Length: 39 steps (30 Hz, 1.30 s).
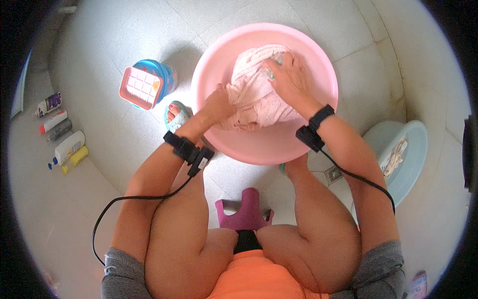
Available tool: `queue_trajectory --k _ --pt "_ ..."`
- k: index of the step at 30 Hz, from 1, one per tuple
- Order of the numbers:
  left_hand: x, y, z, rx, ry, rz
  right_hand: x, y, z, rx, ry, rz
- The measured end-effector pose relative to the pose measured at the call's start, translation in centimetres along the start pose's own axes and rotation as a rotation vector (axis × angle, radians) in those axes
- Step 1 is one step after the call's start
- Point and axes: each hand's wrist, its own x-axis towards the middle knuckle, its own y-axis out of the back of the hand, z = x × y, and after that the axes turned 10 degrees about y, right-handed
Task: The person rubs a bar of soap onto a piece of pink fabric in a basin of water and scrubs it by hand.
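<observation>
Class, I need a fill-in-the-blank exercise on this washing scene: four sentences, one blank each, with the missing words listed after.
1. Both hands press a pale pink towel inside a round ____ basin.
2. The left hand grips the towel's ____ side.
3. The right hand lies on ____ of the towel.
4. A second basin, pale ____, stands to the person's right.

Missing words: pink; left; top; blue
</observation>
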Motion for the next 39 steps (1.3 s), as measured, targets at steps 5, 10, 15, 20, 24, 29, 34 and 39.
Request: queue_trajectory --k 5,10,15,20,24,29,34,39 --pt "-2.5 0.1 5.9 0.086 -0.56 0.65 -2.6 1.8 2.2 0.315 -0.055 0.015" --pt "0.4 -2.7 7.7 0.419 -0.347 0.317 -4.9 3.6 3.0 1.066 -0.236 0.237" --pt "2.9 -1.1 10.4 0.492 -0.232 0.123 -6.9 4.1 2.3 1.228 -0.406 0.324" --pt "2.4 2.3 9.2 -0.094 -0.188 -0.276 -7.7 2.7 3.2 1.226 -0.465 0.368" --pt "-2.6 3.8 9.8 -1.036 -0.057 -0.399 -6.3 2.5 3.5 1.211 -0.452 0.402" --pt "-9.4 11.1 14.6 -1.314 -0.503 -0.478 -3.4 5.7 2.5 1.633 -0.429 0.508" --pt "-13.9 12.5 15.2 -1.406 -0.684 -0.388 -4.1 9.9 3.4 1.979 -0.353 0.574" --pt "-11.8 10.3 11.5 -1.14 -0.423 -0.503 -5.1 11.2 6.0 1.979 -0.263 0.491"
